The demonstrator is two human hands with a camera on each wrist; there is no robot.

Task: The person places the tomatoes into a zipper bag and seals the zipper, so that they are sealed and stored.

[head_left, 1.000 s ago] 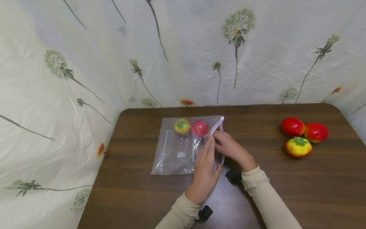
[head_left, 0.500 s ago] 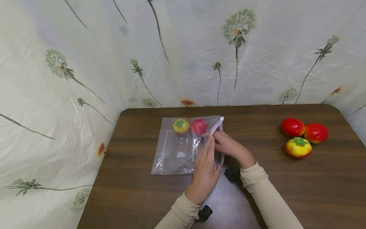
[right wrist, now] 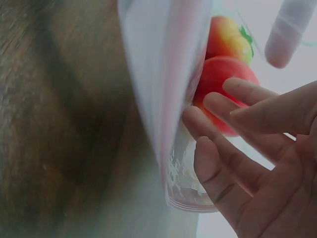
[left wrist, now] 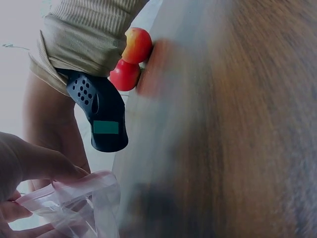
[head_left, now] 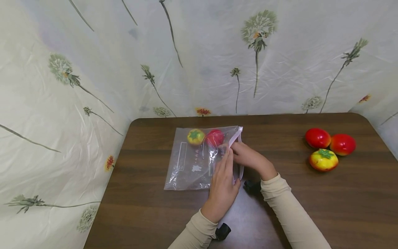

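Note:
A clear zip bag (head_left: 183, 176) with a pale pink zip edge lies flat on the table, its mouth to the right. Inside it, near the far side, are a yellow fruit (head_left: 196, 137) with a green leafy top and a red fruit (head_left: 215, 137). My left hand (head_left: 221, 188) holds the bag's mouth, its thumb and fingers on either side of the zip edge (left wrist: 74, 191). My right hand (head_left: 250, 159) reaches into the mouth. In the right wrist view its fingers are loosely spread, the tips at the red fruit (right wrist: 223, 74); whether they touch cannot be told.
Two red fruits (head_left: 318, 138) and a yellow-red one (head_left: 324, 160) with a green top sit together at the table's right. The brown wooden table (head_left: 140, 214) backs onto a flower-patterned sheet (head_left: 202, 52). A black wrist device (head_left: 223, 231) is on my left wrist.
Both fruits in the bag have shifted slightly to the left, and my right hand has moved slightly left with them. My left hand has stayed at the bag's mouth.

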